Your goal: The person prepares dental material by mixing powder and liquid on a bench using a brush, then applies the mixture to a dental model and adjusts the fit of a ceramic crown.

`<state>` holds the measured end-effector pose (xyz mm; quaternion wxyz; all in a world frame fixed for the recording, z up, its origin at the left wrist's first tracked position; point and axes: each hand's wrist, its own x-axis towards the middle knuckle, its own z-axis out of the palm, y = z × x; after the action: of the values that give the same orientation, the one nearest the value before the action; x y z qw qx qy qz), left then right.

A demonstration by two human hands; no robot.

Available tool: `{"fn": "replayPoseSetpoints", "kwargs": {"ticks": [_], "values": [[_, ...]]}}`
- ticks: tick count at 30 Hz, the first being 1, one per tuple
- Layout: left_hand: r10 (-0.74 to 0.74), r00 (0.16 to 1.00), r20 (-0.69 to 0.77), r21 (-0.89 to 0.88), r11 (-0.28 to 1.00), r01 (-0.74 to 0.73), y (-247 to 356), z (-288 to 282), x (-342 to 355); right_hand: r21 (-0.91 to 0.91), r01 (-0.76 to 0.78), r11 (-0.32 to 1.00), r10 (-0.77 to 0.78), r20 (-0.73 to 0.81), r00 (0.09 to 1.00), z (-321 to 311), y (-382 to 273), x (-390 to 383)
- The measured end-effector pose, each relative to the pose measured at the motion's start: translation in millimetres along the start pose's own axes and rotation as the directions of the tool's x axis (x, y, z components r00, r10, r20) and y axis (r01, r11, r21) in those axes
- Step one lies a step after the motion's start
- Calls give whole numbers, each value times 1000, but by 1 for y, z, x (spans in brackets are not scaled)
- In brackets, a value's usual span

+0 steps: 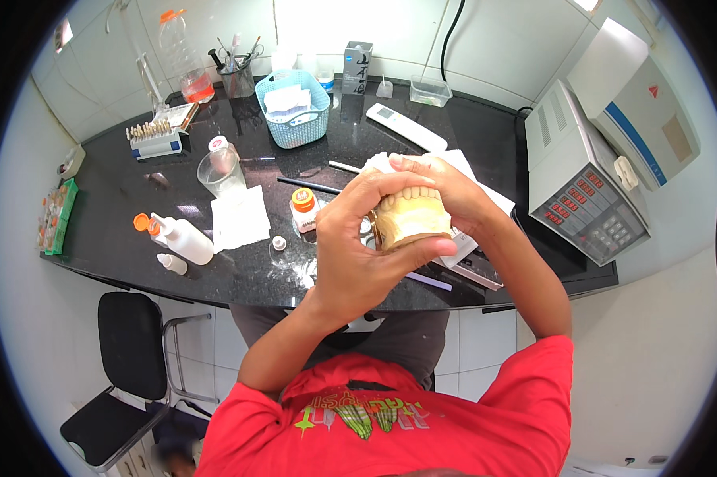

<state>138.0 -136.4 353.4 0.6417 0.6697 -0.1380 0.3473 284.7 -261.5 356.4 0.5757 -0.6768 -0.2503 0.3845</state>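
Both of my hands are wrapped round a yellowish dental plaster model (412, 216), held above the front of the black counter. My left hand (349, 238) grips it from the left, its thumb stretched across the base. From the far right side, my right hand (459, 197) closes over the top of the model near the row of teeth. A bit of metal shows at the model's left edge, partly hidden by my left fingers. Just left of my left hand stands a small bottle with an orange cap (303, 203). A small white cap (279, 243) lies near it.
At the left are a white squeeze bottle (187, 241), a dropper bottle (172, 263), a paper sheet (241, 218) and a clear cup (219, 175). Behind stand a blue basket (301, 131) and a tooth shade guide (155, 141). A white machine with a keypad (585, 199) occupies the right.
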Motion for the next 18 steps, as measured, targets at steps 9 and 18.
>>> {"fn": "replayPoseSetpoints", "kwargs": {"ticks": [9, 18], "values": [[108, 993, 54, 201, 973, -116, 7, 1, 3, 294, -11, 956, -16, 91, 996, 9, -4, -11], [157, 984, 83, 256, 951, -174, 9, 5, 6, 396, 40, 917, -58, 32, 998, 21, -6, -22]]}}
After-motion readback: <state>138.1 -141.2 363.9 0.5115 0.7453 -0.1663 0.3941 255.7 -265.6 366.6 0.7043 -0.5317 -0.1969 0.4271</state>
